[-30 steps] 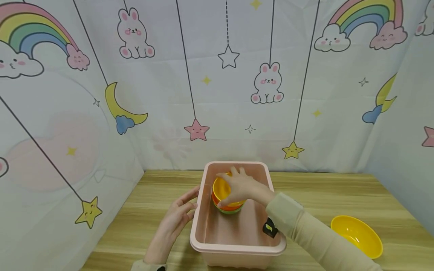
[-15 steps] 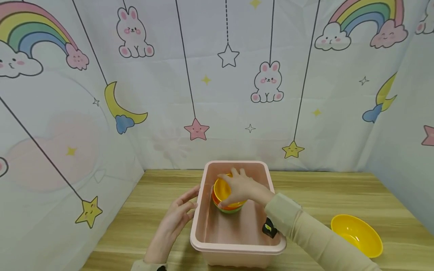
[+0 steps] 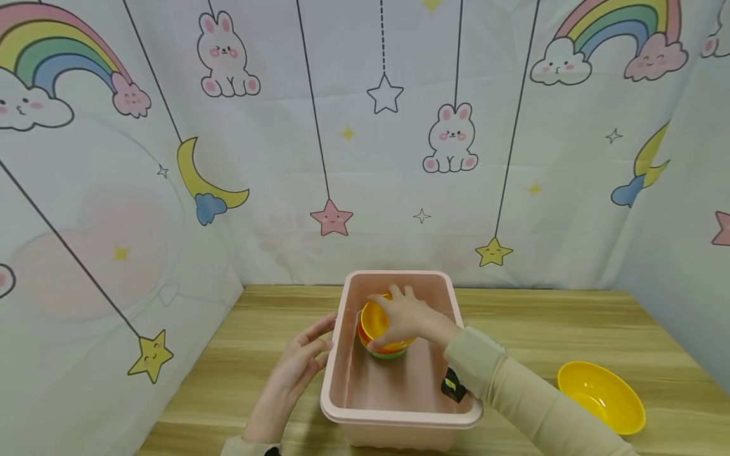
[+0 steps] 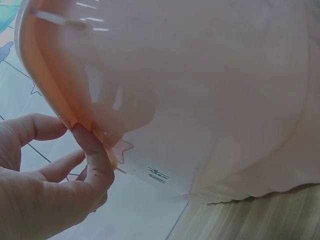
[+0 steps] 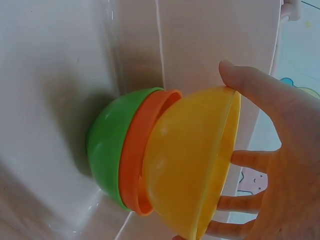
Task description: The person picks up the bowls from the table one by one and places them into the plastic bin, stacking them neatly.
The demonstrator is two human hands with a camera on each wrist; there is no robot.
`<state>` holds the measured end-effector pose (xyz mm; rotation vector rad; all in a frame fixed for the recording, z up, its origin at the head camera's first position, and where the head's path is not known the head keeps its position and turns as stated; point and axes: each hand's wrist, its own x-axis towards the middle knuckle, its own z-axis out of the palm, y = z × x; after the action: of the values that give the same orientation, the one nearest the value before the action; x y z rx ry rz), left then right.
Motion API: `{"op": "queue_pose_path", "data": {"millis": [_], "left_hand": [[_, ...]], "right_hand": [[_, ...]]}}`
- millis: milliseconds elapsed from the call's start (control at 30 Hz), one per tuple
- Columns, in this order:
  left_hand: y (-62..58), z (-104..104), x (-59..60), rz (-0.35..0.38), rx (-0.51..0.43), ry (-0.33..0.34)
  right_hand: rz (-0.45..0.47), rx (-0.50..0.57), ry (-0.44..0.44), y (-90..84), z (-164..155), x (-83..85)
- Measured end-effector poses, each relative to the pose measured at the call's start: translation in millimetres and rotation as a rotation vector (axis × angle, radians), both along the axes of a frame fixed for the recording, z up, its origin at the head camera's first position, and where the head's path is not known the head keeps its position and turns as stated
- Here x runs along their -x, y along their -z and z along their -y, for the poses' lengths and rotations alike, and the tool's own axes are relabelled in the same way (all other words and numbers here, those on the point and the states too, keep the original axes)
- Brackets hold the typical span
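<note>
A pink plastic bin stands on the wooden table. Inside it, toward the far end, lies a stack of small bowls: a green bowl at the bottom, an orange bowl in it, and a yellow bowl tilted into the orange one. My right hand reaches into the bin and grips the yellow bowl across its rim, thumb on one side and fingers on the other. My left hand rests outside the bin's left wall, its fingers nearly straight and touching under the rim.
A second, larger yellow bowl sits on the table at the right, near the front edge. A printed cloth backdrop closes the table in at the back and both sides. Bare wood lies between the bin and that bowl.
</note>
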<state>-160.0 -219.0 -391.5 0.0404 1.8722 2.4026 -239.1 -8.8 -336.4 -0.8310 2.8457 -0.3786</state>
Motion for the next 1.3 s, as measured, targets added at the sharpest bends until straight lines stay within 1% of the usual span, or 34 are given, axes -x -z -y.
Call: {"op": "queue_pose_path", "data": {"millis": [667, 1300], "left_hand": [[-0.7, -1, -0.6, 0.0, 0.003, 0.001], [-0.2, 0, -1.6, -0.014, 0.009, 0.019]], "right_hand": [[-0.053, -0.007, -0.011, 9.7, 2, 5.5], [-0.046, -0.017, -0.008, 14.9, 5, 10.0]]}}
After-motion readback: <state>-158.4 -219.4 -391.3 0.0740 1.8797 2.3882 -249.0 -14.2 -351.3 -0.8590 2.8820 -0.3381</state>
